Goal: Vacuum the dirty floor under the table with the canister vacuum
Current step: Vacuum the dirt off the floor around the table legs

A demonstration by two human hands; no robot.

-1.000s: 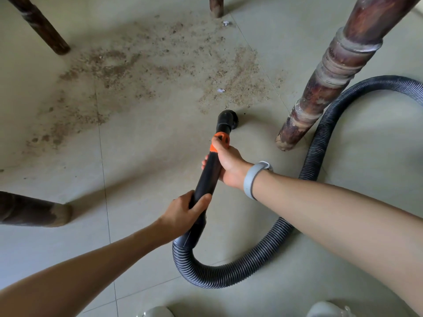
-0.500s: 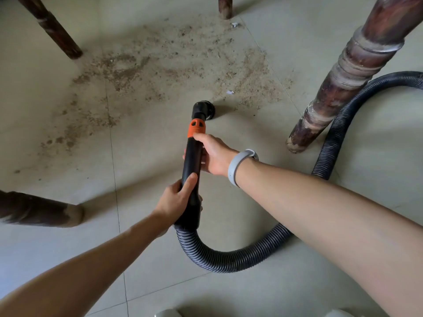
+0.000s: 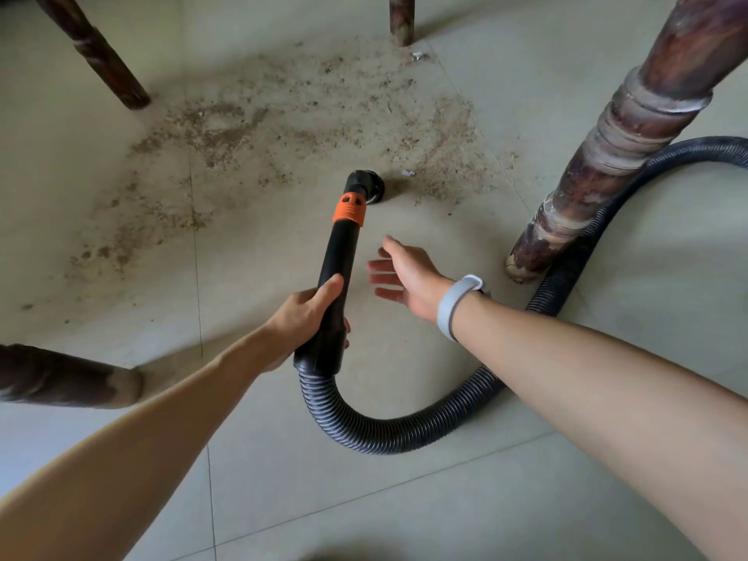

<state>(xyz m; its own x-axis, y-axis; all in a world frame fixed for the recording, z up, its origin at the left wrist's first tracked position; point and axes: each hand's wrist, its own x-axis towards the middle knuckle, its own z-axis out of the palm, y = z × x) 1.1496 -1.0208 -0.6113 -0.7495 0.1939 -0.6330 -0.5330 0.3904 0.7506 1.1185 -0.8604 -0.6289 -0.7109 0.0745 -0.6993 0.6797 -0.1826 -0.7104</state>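
Note:
My left hand (image 3: 307, 313) grips the lower part of the black vacuum wand (image 3: 338, 269), which has an orange collar (image 3: 350, 210). The round black nozzle (image 3: 366, 187) sits on the pale tiles at the near edge of a wide patch of brown dirt (image 3: 283, 127). My right hand (image 3: 404, 277) hovers just right of the wand with fingers spread, touching nothing; a grey band circles its wrist. The ribbed grey hose (image 3: 404, 435) loops from the wand's base toward me, then runs right behind a table leg.
A thick turned wooden table leg (image 3: 619, 143) stands at the right, close to the hose. Thinner dark legs stand at the top left (image 3: 97, 54), top centre (image 3: 401, 18) and left edge (image 3: 69, 376). Small pale scraps (image 3: 408, 173) lie in the dirt.
My right hand has let go of the wand and opened beside it. The nozzle has shifted left and forward toward the dirt, with my left hand still gripping the wand.

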